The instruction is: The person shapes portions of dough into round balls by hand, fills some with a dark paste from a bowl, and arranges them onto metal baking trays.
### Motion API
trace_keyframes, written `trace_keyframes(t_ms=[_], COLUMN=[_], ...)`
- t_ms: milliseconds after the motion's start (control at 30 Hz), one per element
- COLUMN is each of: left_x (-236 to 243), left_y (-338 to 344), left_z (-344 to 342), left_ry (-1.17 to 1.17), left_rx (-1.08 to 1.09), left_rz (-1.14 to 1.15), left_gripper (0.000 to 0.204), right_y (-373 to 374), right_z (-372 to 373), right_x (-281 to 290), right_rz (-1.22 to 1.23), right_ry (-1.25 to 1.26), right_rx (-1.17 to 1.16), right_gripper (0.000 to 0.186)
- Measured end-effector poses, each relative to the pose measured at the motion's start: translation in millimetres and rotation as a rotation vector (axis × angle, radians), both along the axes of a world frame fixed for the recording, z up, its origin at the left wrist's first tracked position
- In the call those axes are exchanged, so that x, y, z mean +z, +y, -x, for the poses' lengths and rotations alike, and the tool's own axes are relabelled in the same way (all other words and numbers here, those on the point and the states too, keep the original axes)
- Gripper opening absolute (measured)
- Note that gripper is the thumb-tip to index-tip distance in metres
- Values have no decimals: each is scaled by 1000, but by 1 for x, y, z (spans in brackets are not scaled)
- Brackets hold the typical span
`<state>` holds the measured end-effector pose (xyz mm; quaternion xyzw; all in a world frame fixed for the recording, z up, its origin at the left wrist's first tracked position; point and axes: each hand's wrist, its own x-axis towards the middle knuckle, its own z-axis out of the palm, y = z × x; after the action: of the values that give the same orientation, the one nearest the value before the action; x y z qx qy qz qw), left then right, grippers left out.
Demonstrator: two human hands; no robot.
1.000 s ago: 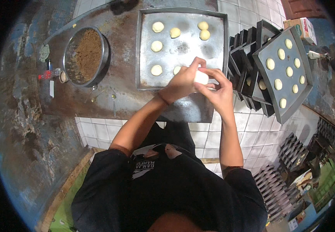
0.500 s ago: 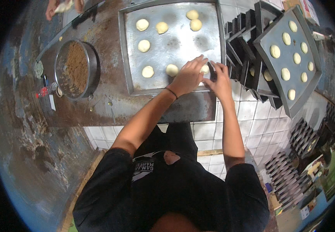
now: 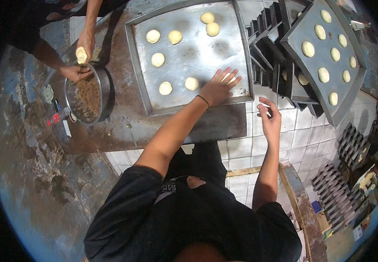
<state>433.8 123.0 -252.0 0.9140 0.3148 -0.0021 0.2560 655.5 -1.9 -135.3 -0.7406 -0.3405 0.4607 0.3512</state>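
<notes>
Fingers spread, my left hand (image 3: 217,91) lies palm down over a dough ball (image 3: 229,78) near the right front corner of a metal baking tray (image 3: 193,60). Its palm and fingers hide much of that ball. My right hand (image 3: 270,120) hangs off the tray's right front corner, fingers loosely bent and apart, holding nothing. Other pale round dough balls sit on the tray: one (image 3: 191,84) just left of my left hand, one (image 3: 165,88) at the front left, and a touching pair (image 3: 213,29) toward the far right.
A stack of dark trays (image 3: 265,48) stands at the right, topped by a tilted tray (image 3: 343,78) of several dough balls. On the left, another person's hands (image 3: 78,72) hold a dough piece (image 3: 81,55) over a metal bowl (image 3: 105,89) with brown crumbly filling (image 3: 87,99).
My right hand has left the dough ball and drawn back off the tray. My left hand has flattened over the ball. The other person's hands have come over the bowl.
</notes>
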Motion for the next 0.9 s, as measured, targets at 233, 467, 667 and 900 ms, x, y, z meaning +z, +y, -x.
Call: trace_keyframes(t_ms=[233,467,667,900], left_x=[1,1,-3,67], left_y=[-3,-4,-5,-1], left_z=[4,5,8,28], left_ry=[-3,-46,-97,-292], left_rx=[0,12,33,227], left_rz=[-23,-24,-49,-105], left_gripper=[81,83,87,73], right_y=[22,14,27,205], right_z=[14,17,25,74], right_x=[8,3,13,-16], right_rz=[-32,14,-20,-368], right_ry=[-16,23,71,-387], right_rx=[111,92,28,337], right_gripper=[33,34,31,50])
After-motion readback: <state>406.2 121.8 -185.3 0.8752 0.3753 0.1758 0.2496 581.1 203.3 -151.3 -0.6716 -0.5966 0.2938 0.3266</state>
